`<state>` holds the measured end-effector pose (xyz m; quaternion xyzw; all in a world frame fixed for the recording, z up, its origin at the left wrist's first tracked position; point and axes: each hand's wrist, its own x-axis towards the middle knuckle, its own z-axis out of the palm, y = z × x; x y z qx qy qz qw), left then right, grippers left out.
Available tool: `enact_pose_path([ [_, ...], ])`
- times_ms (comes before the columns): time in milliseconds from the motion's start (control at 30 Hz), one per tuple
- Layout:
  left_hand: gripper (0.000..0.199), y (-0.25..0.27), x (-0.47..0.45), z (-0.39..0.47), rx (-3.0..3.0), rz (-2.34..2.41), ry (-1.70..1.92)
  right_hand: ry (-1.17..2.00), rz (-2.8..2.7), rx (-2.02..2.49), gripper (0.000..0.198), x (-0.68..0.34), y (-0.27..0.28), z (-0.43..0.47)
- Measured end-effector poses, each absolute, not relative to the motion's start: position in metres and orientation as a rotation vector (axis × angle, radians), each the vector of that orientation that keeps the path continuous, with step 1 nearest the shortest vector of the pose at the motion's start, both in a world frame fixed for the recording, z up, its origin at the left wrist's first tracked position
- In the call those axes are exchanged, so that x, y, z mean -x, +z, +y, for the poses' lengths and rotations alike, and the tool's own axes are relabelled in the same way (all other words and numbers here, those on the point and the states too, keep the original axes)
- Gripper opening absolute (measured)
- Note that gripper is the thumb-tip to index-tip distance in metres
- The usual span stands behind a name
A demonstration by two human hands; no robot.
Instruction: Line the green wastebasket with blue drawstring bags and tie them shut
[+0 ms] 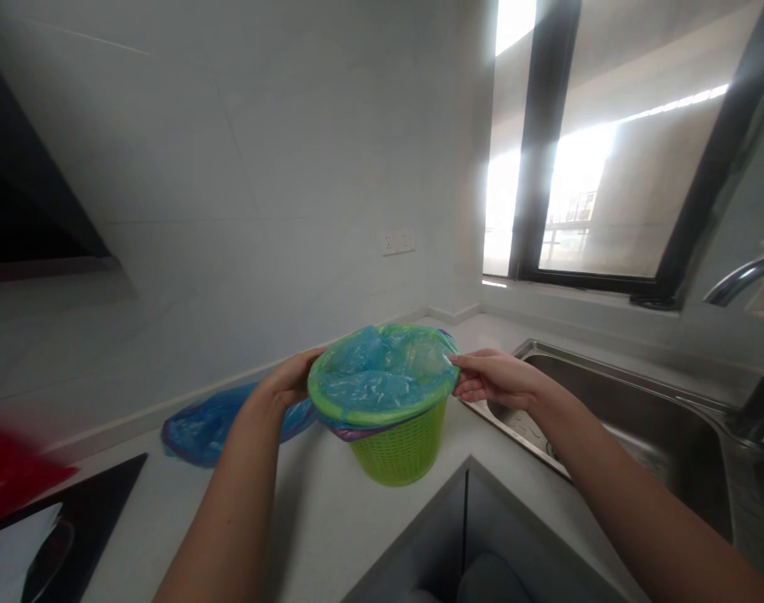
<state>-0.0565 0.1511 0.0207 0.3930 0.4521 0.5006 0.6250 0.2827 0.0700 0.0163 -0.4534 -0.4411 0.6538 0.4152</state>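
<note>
A green plastic basket (400, 452) with perforated walls is on or just above the white countertop, tipped a little toward me. A thin blue plastic bag (382, 387) lines it and folds over its rim, with a purple edge showing below. My left hand (292, 377) is closed at the left side of the rim, its fingertips hidden behind the basket. On the right, my right hand (492, 377) pinches the bag and rim between thumb and fingers. Another blue plastic bag (199, 423) lies on the counter behind my left forearm.
To the right is a steel sink (646, 452) with a faucet (743, 276) above it. A black cooktop (105, 511) and something red and blurred (18, 473) are at the left. A window (608, 151) and wall sockets (398, 242) are behind the countertop (332, 519).
</note>
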Motion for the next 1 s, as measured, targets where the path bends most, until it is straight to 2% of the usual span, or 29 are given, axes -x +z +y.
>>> enact_pose_path([
  [100, 0.007, 0.021, 0.056, 0.152, -0.909, 1.134, 1.087, 1.673, -1.045, 1.072, 0.018, -0.284, 0.011, 0.076],
  [200, 0.003, 0.021, 0.057, 0.153, -0.951, 1.187, 1.267, 1.685, -0.989, 1.029, 0.016, -0.283, 0.007, 0.080],
  [533, 0.045, 0.015, 0.073, 0.158, -1.172, 1.259, 1.240, 1.889, -0.754, 0.813, 0.015, -0.285, -0.002, 0.092],
  [733, 0.049, 0.016, 0.073, 0.156, -1.315, 1.447, 1.355, 2.202, -0.706, 0.743, 0.022, -0.294, 0.003, 0.090],
  [900, 0.045, 0.019, 0.067, 0.152, -1.337, 1.498, 1.399, 2.073, -0.711, 0.791, 0.025, -0.289, 0.002, 0.089],
  [1000, 0.035, 0.021, 0.063, 0.151, -1.376, 1.547, 1.428, 1.817, -0.778, 0.916, 0.018, -0.285, 0.001, 0.089],
])
